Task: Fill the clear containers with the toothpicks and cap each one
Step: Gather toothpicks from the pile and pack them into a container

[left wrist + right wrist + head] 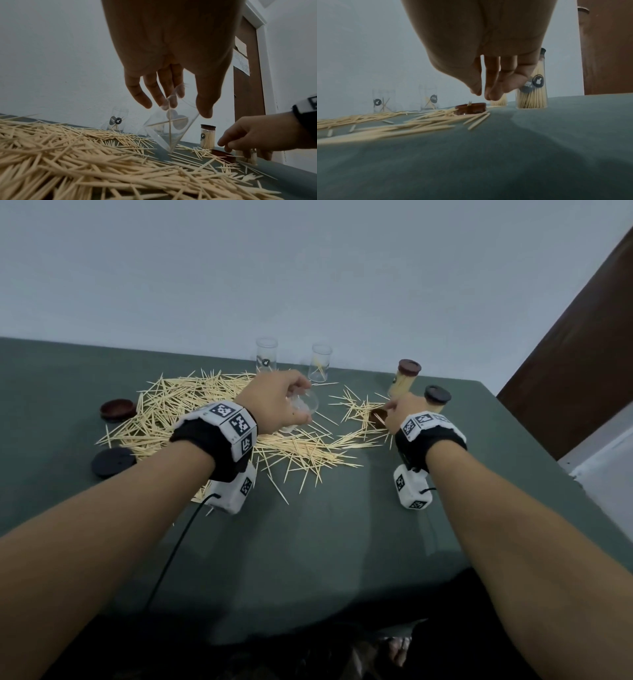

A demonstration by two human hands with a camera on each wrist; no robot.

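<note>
A tilted clear container (169, 127), only a couple of toothpicks inside, rests its lower edge on the green table (308, 542) amid the scattered toothpicks (191, 409), and the left hand (274, 402) grips its rim from above with curled fingers. The right hand (399, 412) hovers over a brown cap (471, 108), thumb and fingertips drawn close; whether they pinch anything is unclear. Behind stand two filled, capped containers (406, 378) and two near-empty ones (320, 362).
</note>
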